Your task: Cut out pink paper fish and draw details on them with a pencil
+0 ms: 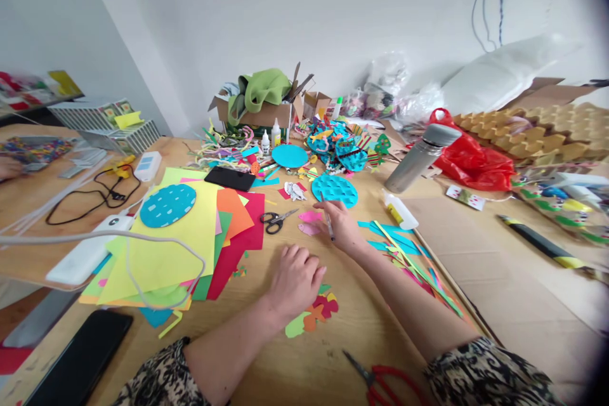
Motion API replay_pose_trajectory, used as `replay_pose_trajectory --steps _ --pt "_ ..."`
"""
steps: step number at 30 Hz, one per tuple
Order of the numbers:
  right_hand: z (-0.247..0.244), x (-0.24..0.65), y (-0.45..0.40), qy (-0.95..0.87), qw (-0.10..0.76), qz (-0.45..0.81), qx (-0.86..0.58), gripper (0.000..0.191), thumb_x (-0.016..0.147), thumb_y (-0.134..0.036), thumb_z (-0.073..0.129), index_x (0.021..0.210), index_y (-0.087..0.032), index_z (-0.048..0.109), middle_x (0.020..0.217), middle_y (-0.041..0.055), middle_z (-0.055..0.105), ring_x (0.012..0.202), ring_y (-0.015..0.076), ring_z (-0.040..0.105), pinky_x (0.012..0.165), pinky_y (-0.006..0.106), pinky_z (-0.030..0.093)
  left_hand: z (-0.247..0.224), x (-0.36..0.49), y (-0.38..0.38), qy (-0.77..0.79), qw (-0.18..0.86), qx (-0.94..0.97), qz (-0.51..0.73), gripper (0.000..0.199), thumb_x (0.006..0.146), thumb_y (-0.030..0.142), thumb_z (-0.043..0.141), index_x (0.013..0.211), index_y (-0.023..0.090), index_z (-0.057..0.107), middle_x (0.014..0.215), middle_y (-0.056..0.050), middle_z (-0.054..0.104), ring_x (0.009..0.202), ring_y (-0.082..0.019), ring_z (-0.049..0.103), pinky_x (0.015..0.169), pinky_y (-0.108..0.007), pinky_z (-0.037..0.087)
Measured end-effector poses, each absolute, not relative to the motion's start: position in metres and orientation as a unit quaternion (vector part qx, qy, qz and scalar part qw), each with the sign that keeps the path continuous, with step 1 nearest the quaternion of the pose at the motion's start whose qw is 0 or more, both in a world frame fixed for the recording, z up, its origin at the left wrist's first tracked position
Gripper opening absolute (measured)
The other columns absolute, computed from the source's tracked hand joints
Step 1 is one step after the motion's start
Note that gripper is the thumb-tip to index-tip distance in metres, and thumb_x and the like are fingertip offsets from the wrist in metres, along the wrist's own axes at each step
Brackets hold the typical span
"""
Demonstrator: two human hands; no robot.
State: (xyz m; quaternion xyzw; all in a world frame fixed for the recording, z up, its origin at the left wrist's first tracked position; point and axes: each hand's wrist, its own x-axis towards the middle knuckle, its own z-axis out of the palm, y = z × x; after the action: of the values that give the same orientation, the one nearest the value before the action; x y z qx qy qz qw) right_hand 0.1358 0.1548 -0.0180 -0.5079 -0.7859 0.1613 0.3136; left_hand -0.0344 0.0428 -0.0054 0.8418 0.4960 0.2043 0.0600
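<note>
My right hand [341, 227] is closed around a slim pen [329, 226], its tip pointing down near the table. Just left of the pen lie two pink paper fish shapes [309, 228]. My left hand [295, 282] rests on the table with curled fingers, and what is under them is hidden. Beside its thumb are paper cutouts in red, orange and green [314, 317]. Small black-handled scissors [276, 221] lie open beyond my left hand. Red-handled scissors [380, 384] sit at the near edge between my forearms.
Coloured paper sheets [176, 260] with a blue dotted oval [167, 205] are stacked at left, crossed by a white cable. Paper strips [404, 247], a glue bottle [400, 209], a steel flask [419, 157] and cardboard [499, 279] stand or lie at right. A phone [78, 355] lies near left.
</note>
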Motion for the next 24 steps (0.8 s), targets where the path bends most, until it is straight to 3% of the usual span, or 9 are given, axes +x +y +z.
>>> replay_pose_trajectory --steps 8,13,19,24 --pt "-0.032 0.127 0.155 -0.814 0.282 0.068 -0.503 0.033 0.084 -0.045 0.07 0.108 -0.022 0.069 0.11 0.0147 0.068 0.117 0.0331 0.056 0.097 0.049 0.044 -0.012 -0.034 0.044 0.489 0.057 0.842 0.22 0.017 0.095 0.025 0.055 0.089 0.018 0.069 0.085 -0.006 0.063 0.088 -0.024 0.055 0.079 -0.04 0.042" --pt "-0.035 0.127 0.16 -0.801 0.29 0.06 -0.52 0.029 0.086 -0.044 0.068 0.106 -0.022 0.07 0.109 0.0153 0.07 0.116 0.0346 0.057 0.096 0.051 0.043 -0.012 -0.035 0.045 0.488 0.061 0.843 0.216 0.017 0.095 0.025 0.055 0.089 0.018 0.069 0.086 -0.006 0.064 0.088 -0.024 0.055 0.079 -0.04 0.042" --pt "-0.032 0.135 0.164 -0.778 0.324 0.078 -0.533 0.025 0.086 -0.031 0.068 0.11 -0.022 0.069 0.112 0.0153 0.068 0.119 0.0351 0.056 0.095 0.051 0.045 -0.012 -0.035 0.045 0.488 0.063 0.845 0.212 0.019 0.095 0.025 0.053 0.09 0.018 0.07 0.086 -0.007 0.064 0.088 -0.025 0.055 0.08 -0.041 0.042" --pt "-0.018 0.151 0.15 -0.744 0.362 0.093 -0.554 0.029 0.088 -0.039 0.064 0.109 -0.021 0.067 0.108 0.0144 0.068 0.102 0.0308 0.064 0.084 0.045 0.053 -0.012 -0.035 0.046 0.487 0.08 0.842 0.219 0.019 0.095 0.025 0.053 0.092 0.018 0.07 0.087 -0.007 0.065 0.089 -0.025 0.056 0.082 -0.042 0.042"
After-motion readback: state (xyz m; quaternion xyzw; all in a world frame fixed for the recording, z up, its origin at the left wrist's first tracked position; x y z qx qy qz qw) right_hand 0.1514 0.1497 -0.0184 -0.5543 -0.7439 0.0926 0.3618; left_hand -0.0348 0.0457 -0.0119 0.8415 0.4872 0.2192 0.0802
